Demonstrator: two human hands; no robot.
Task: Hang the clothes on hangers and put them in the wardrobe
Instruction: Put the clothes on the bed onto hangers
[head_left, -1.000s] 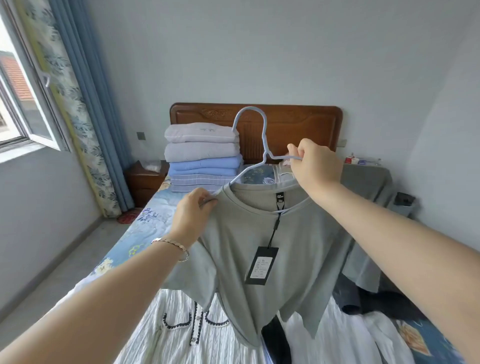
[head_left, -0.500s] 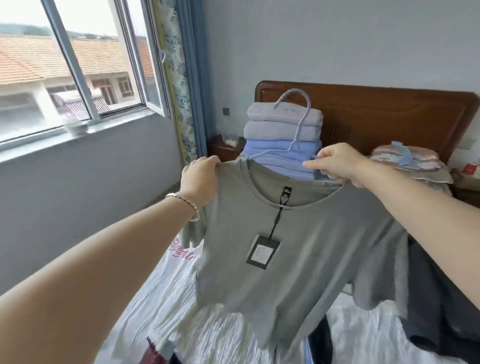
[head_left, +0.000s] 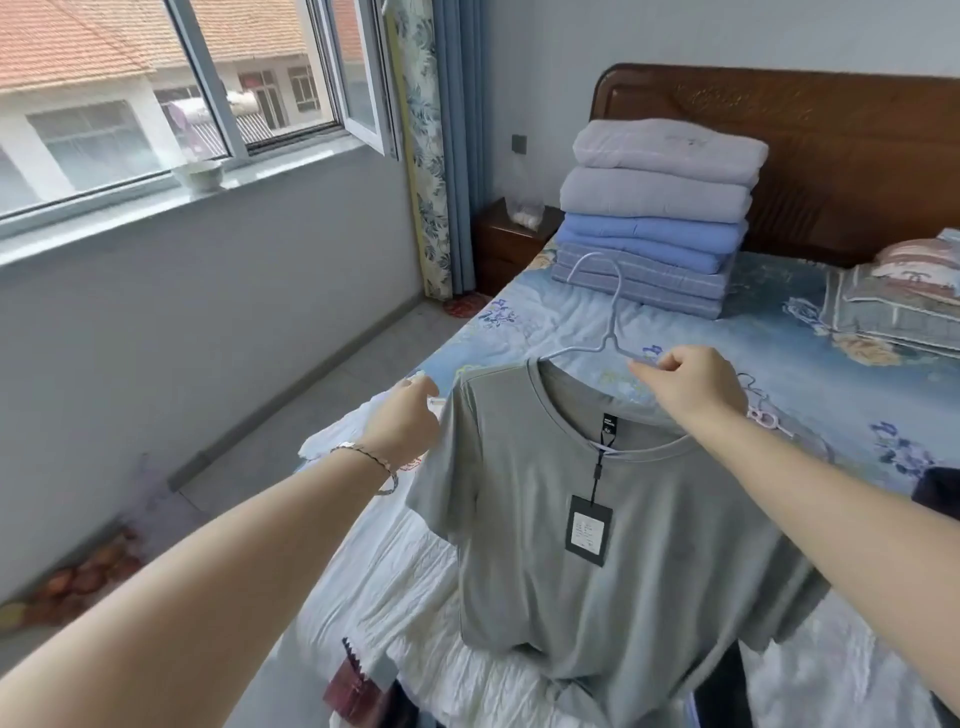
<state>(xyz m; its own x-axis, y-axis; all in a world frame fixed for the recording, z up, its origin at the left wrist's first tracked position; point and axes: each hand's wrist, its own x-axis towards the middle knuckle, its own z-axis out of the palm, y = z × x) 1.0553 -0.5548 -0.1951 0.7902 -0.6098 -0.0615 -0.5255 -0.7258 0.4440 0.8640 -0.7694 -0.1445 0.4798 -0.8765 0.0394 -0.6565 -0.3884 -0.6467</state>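
A grey T-shirt (head_left: 613, 545) with a black tag (head_left: 588, 530) hangs over the bed on a pale blue hanger (head_left: 605, 306). The hanger's hook stands up above the collar. My right hand (head_left: 691, 384) pinches the hanger's right arm at the collar's edge. My left hand (head_left: 408, 418) is at the shirt's left shoulder with fingers curled; it seems to pinch the sleeve seam, though the contact is partly hidden. The shirt's right shoulder is hidden behind my right forearm. No wardrobe is in view.
A stack of folded quilts (head_left: 660, 208) sits by the wooden headboard (head_left: 831, 145), with a pillow (head_left: 904, 291) to its right. White clothes (head_left: 395, 582) and dark clothes lie on the bed below. A nightstand (head_left: 511, 239), curtain and open window (head_left: 218, 88) are at left.
The view has swung left and down. The shirt on its hanger now sits lower against the quilt stack. My left hand has slid from the shoulder top to the sleeve side.
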